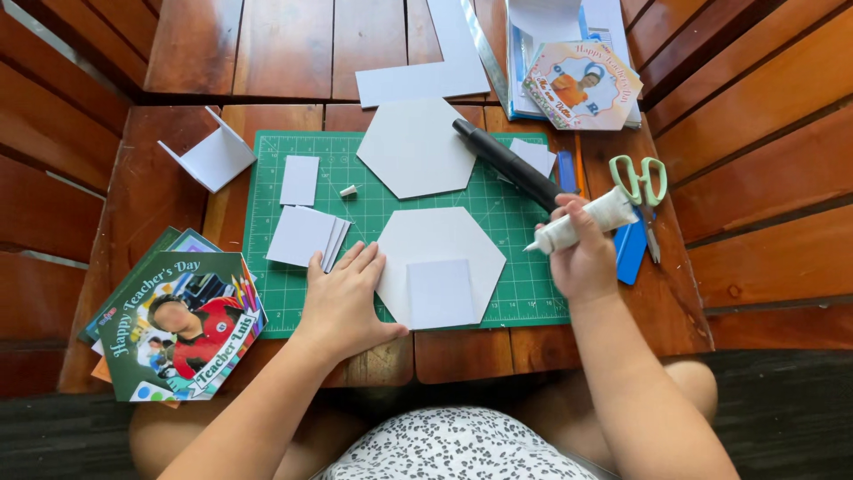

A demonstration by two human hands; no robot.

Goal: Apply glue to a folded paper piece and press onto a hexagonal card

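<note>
My left hand (345, 300) lies flat with fingers spread on the left edge of a white cardboard hexagon (442, 242) on the green cutting mat (524, 284). A small white square of card (440, 293) rests on the hexagon's near side. My right hand (582, 253) grips a white glue tube (586, 220), nozzle pointing left, just right of the hexagon and above the mat. A second white hexagon (416, 147) lies farther back on the mat.
A stack of white squares (306, 236) and a single square (299, 180) lie left on the mat. A black tool (508, 163), green-handled scissors (641, 185), printed hexagon cards (178, 324) at left and another printed card (582, 84) at back right, and a folded white card (213, 156) surround it.
</note>
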